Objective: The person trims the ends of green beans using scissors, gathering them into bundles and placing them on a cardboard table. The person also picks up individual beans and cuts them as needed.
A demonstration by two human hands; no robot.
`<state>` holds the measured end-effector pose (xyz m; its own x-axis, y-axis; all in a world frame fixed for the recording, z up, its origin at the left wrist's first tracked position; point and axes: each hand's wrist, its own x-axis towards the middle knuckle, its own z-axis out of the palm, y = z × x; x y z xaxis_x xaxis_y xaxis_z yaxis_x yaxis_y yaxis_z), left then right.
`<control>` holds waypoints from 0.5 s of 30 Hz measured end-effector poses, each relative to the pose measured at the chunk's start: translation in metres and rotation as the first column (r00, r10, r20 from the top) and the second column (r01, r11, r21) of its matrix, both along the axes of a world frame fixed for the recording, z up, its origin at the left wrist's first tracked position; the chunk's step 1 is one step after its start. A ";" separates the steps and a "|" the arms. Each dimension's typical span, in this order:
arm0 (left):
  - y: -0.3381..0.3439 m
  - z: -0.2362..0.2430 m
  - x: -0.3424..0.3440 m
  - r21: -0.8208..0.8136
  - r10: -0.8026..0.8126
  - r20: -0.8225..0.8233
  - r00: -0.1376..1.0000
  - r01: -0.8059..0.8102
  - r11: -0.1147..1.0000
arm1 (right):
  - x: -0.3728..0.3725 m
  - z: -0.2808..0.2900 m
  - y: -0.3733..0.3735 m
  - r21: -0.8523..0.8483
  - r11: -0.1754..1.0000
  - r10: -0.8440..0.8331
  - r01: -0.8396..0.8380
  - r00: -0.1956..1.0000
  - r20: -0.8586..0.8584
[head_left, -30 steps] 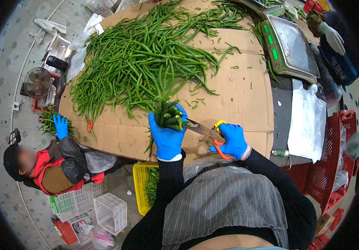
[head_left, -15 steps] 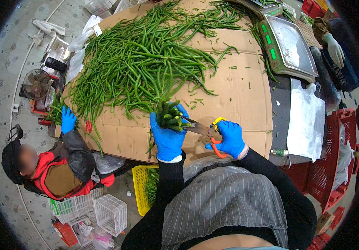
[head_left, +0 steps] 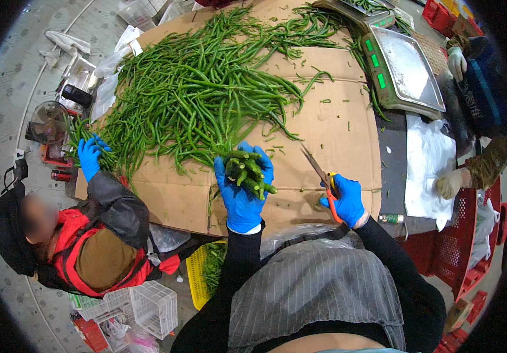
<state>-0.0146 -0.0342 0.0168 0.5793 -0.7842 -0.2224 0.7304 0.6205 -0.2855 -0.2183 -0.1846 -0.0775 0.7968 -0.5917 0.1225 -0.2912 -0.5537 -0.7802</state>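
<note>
In my blue-gloved left hand (head_left: 240, 206) is an upright bunch of long green chili peppers (head_left: 245, 169), their ends pointing toward me. The fingers wrap round the bunch. My right hand (head_left: 346, 201), gloved in blue too, grips a pair of scissors (head_left: 322, 173) with orange and yellow handles. Its blades look nearly closed and point up and left, apart from the bunch. Just beyond my left hand a large heap of green chili peppers (head_left: 200, 97) spreads over the cardboard (head_left: 348, 147). Small trimmed bits lie scattered there.
At left, a person in red and black reaches a blue-gloved hand (head_left: 89, 157) into the peppers. A scale (head_left: 383, 97) with a metal tray stands at right, near white plastic bags (head_left: 427, 170) and another person's gloved hand (head_left: 452, 183). A yellow basket (head_left: 196, 276) sits below.
My right hand has drawn the scissors right, away from the bunch, and their blades have come closer together. The bunch has tilted in my left hand. Both other people have moved their hands.
</note>
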 end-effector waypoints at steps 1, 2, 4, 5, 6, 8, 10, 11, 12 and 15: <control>-0.001 0.005 -0.002 -0.002 -0.013 0.041 0.999 0.013 1.000 | 0.002 0.013 0.001 -0.030 0.999 0.026 -0.027 0.999 -0.019; -0.002 0.005 -0.004 -0.004 -0.025 0.077 0.997 0.026 1.000 | 0.003 0.020 0.002 -0.059 0.997 0.052 -0.054 0.998 -0.038; -0.005 0.005 -0.006 -0.012 -0.057 0.150 0.987 0.060 0.998 | 0.003 0.020 0.004 -0.076 0.995 0.061 -0.061 0.998 0.003; -0.007 0.007 -0.010 -0.053 -0.078 0.183 0.980 0.089 0.995 | 0.003 0.023 0.005 -0.090 0.994 0.068 -0.064 0.997 0.033; -0.007 0.005 -0.011 -0.043 -0.078 0.178 0.981 0.087 0.995 | 0.004 0.026 0.007 -0.102 0.992 0.077 -0.070 0.995 0.064; -0.006 -0.002 -0.012 -0.025 -0.077 0.169 0.983 0.083 0.996 | 0.007 0.040 0.010 -0.160 0.983 0.103 -0.092 0.993 0.062; -0.006 -0.009 -0.015 0.092 -0.090 0.259 0.962 0.068 0.993 | 0.014 0.052 0.010 -0.264 0.960 0.120 -0.092 0.989 0.092; -0.006 -0.012 -0.016 0.150 -0.100 0.304 0.947 0.056 0.987 | 0.017 0.051 0.011 -0.258 0.962 0.118 -0.083 0.986 0.121; -0.007 -0.014 -0.018 0.155 -0.085 0.312 0.946 0.038 0.987 | 0.020 0.053 0.012 -0.273 0.959 0.107 -0.074 0.989 0.106; -0.012 -0.015 -0.023 0.222 -0.037 0.325 0.945 -0.039 0.974 | 0.022 0.053 0.010 -0.346 0.937 0.078 -0.056 0.996 0.050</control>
<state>-0.0374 -0.0463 0.0021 0.6499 -0.7358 -0.1904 0.7590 0.6411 0.1133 -0.1962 -0.1742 -0.0246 0.8173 -0.4503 0.3595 -0.2014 -0.8077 -0.5541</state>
